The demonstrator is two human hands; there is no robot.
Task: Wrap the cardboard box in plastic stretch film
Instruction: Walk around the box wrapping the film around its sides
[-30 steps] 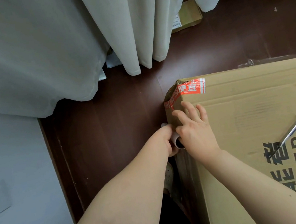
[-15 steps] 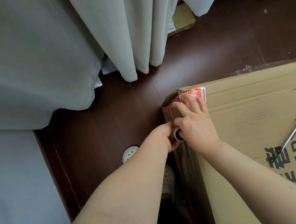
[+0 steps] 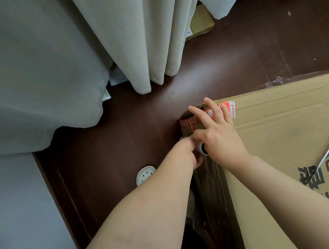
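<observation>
Cardboard box [image 3: 285, 129] under splayed right hand [image 3: 220, 137]; left hand [image 3: 191, 153] grips roll [image 3: 203, 150].

Looked like an ordinary lived-in room of a home. Hung with floor-length beige curtains [image 3: 137, 34] and a paler sheer drape [image 3: 16, 70], both reaching down to dark brown wood-look flooring [image 3: 119, 134]. Kept small cartons [image 3: 201, 23] tucked behind the curtain hems. Showed a white perforated slipper [image 3: 145, 174] on the floor near the big cardboard box [image 3: 285, 129] lying there.
</observation>
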